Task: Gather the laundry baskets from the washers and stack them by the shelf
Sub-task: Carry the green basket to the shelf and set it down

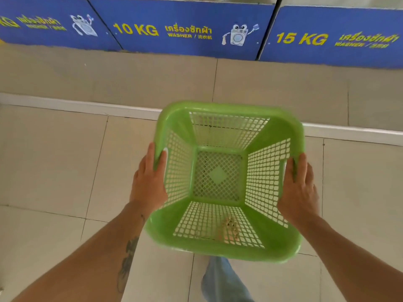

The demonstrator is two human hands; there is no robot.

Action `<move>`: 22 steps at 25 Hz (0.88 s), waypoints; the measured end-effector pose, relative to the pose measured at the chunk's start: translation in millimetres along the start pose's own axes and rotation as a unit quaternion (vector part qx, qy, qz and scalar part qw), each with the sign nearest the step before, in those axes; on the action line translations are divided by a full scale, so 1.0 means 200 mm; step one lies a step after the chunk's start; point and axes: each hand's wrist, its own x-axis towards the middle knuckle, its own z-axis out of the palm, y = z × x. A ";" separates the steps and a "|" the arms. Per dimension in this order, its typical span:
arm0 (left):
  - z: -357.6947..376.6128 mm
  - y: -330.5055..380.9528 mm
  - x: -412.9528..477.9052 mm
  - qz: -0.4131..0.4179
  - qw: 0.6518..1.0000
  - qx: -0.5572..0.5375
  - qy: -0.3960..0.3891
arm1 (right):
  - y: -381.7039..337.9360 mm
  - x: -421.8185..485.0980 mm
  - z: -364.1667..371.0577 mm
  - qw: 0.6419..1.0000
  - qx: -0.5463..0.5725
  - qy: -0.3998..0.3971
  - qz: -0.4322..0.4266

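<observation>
Head view: we see the green laundry basket [224, 179] held upright above the tiled floor [54, 162] — in front of the blue washer panels [185, 29] marked 10 KG and 15 KG. The left hand [150, 182] and right hand [299, 188] each close around an opposite rim — thumbs inside.

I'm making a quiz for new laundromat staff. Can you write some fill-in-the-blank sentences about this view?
1. The basket is coloured ____.
2. The left hand and right hand hold it by opposite ____.
3. The sign directly beyond the basket reads ____ KG.
4. Inside, the basket is ____.

Answers: green; rims; 10; empty
</observation>
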 end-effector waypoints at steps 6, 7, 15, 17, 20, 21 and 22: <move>-0.05 -0.01 -0.17 -0.085 0.993 -0.066 0.043 | -0.07 0.04 -0.18 0.997 -0.025 0.026 -0.068; -0.11 -0.07 -0.26 -0.098 0.993 -0.055 0.048 | -0.13 0.02 -0.26 0.995 -0.021 0.033 -0.090; -0.55 -0.55 -1.49 -0.278 0.947 -0.097 0.129 | -0.92 -0.60 -0.83 0.957 -0.024 0.049 -0.284; -0.63 -0.67 -1.88 -0.319 0.925 -0.127 0.163 | -1.11 -0.85 -0.92 0.940 -0.029 0.058 -0.336; -0.70 -0.81 -2.43 -0.358 0.889 -0.182 0.220 | -1.37 -1.24 -1.03 0.908 -0.031 0.075 -0.410; -0.71 -0.86 -2.64 -0.370 0.875 -0.196 0.245 | -1.46 -1.41 -1.05 0.894 -0.035 0.084 -0.439; -0.72 -0.91 -2.83 -0.381 0.860 -0.210 0.267 | -1.55 -1.55 -1.06 0.881 -0.036 0.094 -0.463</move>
